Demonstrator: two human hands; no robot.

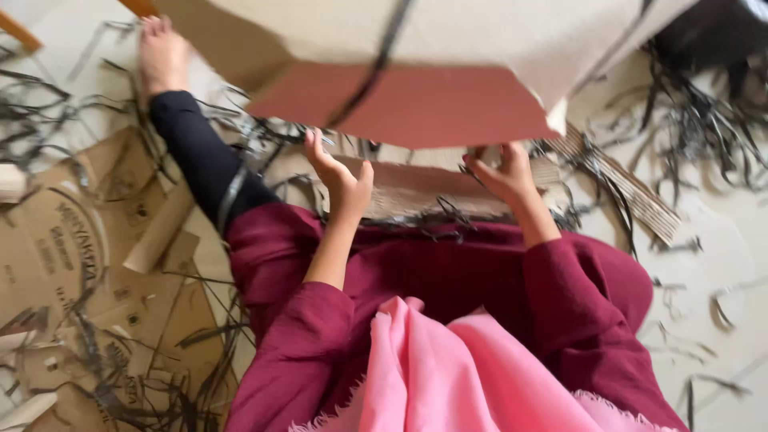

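Resting above both hands (344, 180): cardboard sheet (416, 72)

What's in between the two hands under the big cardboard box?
Between the left hand and right hand, the head view shows a corrugated cardboard piece with dark strips.

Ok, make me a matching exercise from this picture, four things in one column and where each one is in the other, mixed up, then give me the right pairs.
Things
1. large reddish-brown cardboard sheet
2. bare foot
3. pink fringed cloth
4. flattened printed brown cartons

Places
A. on the floor at the left
B. on the lap, bottom centre
C. raised above both hands
D. top left, at the end of the dark-legged limb

The left hand and right hand reach under the sheet.

Pairs: 1-C, 2-D, 3-B, 4-A
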